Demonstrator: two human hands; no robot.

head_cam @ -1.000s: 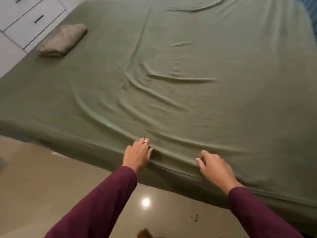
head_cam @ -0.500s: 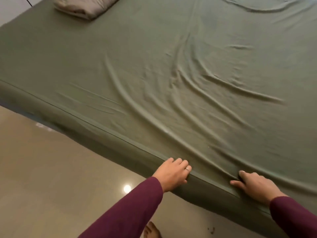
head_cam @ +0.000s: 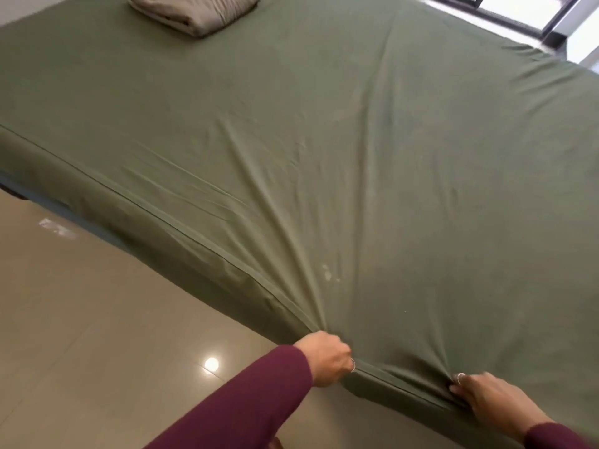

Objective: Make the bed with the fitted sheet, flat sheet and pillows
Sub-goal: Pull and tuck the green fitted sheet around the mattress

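Both hands, left (head_cam: pixel 325 358) and right (head_cam: pixel 486 401), clutch the green sheet (head_cam: pixel 291 124) at the bed's near edge, creases fanning from each grip. A folded grey cloth (head_cam: pixel 194 11) lies at the sheet's far end, its top cut off.

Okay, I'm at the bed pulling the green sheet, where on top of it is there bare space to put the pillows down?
Bare sheet spans the middle and the window-side right, between the folded grey bundle at the far edge and the near edge. Crowded only by that bundle and at the near edge, where the left hand and right hand grip taut folds.
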